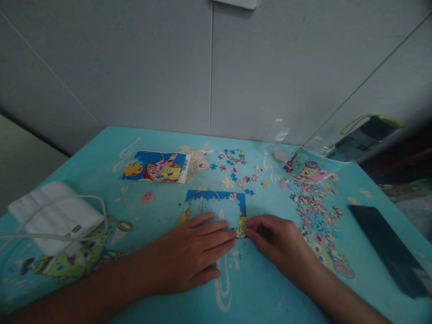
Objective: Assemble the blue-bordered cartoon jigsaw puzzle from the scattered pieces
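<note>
A partly joined jigsaw puzzle [212,195] lies on the blue patterned table in front of me. Its joined pieces form a blue border along the top and down the sides, with bare tabletop inside. My left hand [199,249] rests flat over its lower left part, fingers stretched towards the lower right corner and hiding the bottom edge. At that corner, the thumb and forefinger of my right hand [278,234] pinch the edge of a yellow puzzle piece [242,225]. Whether that piece is locked into its neighbours cannot be made out.
Loose puzzle pieces [232,158] lie behind the puzzle, near a printed picture sheet [157,166]. A large heap of pieces [315,209] spreads at right beside a curved picture card [308,167]. A dark flat strip [384,245] lies further right; a white box-shaped device [57,218] with a cable stands left.
</note>
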Tool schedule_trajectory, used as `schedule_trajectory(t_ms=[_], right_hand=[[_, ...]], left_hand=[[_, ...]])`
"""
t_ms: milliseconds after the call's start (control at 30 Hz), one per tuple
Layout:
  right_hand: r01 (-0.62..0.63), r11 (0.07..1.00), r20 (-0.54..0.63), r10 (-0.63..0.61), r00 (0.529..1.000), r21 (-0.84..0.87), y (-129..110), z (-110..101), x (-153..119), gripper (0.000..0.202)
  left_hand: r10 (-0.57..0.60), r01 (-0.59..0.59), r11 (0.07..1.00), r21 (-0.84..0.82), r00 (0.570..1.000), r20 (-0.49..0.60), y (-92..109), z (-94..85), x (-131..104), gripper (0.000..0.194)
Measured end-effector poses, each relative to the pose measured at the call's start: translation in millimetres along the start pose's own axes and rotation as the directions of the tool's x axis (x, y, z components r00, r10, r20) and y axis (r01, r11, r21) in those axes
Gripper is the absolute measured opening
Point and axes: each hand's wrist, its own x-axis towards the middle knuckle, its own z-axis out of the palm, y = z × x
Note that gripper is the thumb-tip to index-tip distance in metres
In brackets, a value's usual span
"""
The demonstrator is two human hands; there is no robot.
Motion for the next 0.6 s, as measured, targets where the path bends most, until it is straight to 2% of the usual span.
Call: schedule_trajectory(t_ms=[167, 333, 600], right_hand=[[0.11, 0.992, 0.068, -0.106, 0.992, -0.064, 7.0, -1.5, -7.9, 0.016], [0.211, 0.951, 0.041, -0.208, 0.977, -0.226, 6.4, 4.7, -10.5, 0.016], [0.252, 0.911, 0.031, -0.256, 0.966, -0.325, 6.6, 9.3, -12.9, 0.016]], left_hand=[[-0.001, 0.001, 1.0, 0.006, 1.0, 0.016, 0.8, -2.2, 0.9, 0.053], [-0.004, 0.004, 1.0, 0.009, 1.0, 0.028, 0.2, -0.9, 1.0, 0.053], [-0.003, 0.003, 1.0, -0.001, 1.0, 0.017, 1.0, 0.1, -0.1, 0.054]])
